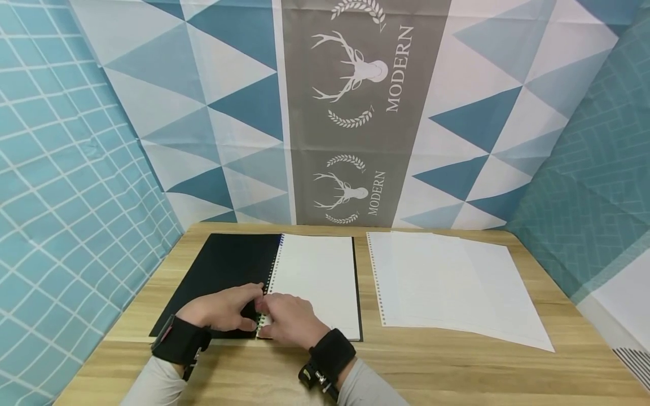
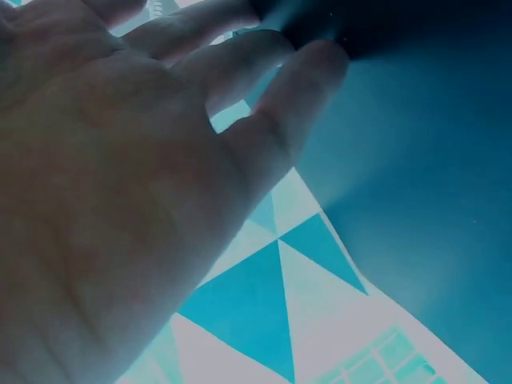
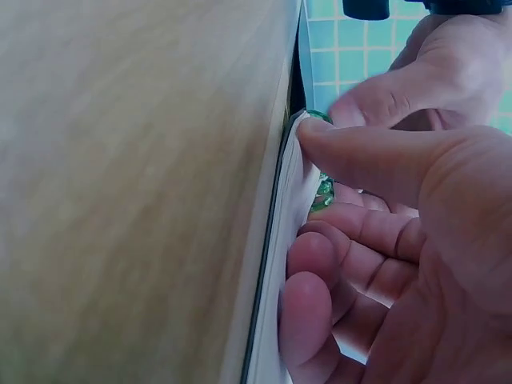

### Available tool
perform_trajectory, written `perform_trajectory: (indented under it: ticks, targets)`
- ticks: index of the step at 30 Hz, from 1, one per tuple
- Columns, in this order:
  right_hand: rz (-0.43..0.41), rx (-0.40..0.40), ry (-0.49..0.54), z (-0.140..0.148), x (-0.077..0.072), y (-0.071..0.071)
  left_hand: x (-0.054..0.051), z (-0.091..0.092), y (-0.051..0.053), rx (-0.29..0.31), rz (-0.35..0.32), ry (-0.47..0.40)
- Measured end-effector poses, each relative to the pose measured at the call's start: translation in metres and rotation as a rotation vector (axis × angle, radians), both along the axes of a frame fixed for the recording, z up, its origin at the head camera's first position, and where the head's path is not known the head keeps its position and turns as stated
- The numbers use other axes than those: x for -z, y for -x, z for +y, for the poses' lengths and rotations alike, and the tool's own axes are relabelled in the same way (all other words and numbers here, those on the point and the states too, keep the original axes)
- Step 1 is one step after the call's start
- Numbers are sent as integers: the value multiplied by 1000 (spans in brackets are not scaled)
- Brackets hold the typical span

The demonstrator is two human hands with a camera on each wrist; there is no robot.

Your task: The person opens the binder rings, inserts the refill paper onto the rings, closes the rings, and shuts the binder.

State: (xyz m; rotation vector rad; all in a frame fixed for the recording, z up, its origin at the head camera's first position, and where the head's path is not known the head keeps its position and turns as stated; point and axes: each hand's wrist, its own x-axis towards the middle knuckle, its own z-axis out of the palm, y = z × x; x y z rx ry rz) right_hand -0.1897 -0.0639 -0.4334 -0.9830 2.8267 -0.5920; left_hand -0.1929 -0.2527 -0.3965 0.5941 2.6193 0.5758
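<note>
A ring-bound notebook lies open on the wooden table, its black cover [image 1: 233,259] at left and white pages [image 1: 320,265] at right. Both hands meet at the lower part of its ring binding [image 1: 276,260]. My left hand [image 1: 223,308] reaches over the cover, thumb and fingers at the rings. From the page side, my right hand [image 1: 293,320] holds the binding, its thumb at the lower page edge and its fingers curled over the paper. Green rings [image 3: 324,192] show between the hands in the right wrist view. The left wrist view is dark; the left fingertips [image 2: 324,60] touch a dark surface.
Several loose punched white sheets [image 1: 447,282] lie fanned out on the table [image 1: 447,366] to the right of the notebook. A patterned cloth [image 1: 350,113] hangs behind the table, with blue gridded cloth [image 1: 56,169] along the left side.
</note>
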Motion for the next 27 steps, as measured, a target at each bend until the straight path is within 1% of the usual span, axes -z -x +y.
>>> perform_trajectory:
  ticks: [3,7,14,18,21,27]
  targets:
    - [-8,9,-6,0,-1,0,0,0,0,10,9,-13]
    - [-14,15,-6,-1,-1,0,-1,1,0,18,19,-2]
    - [-14,7,-5,-2,2,1,-1,-1,0,12,-14,1]
    - [-14,-9,4,-1,2,2,1,-1,2,67,18,-5]
    - [-19,-15,11,0,1,2,2,2,3,93,48,-2]
    - [-11,-13,5,0,1,1,-1,3,1,53,37,-9]
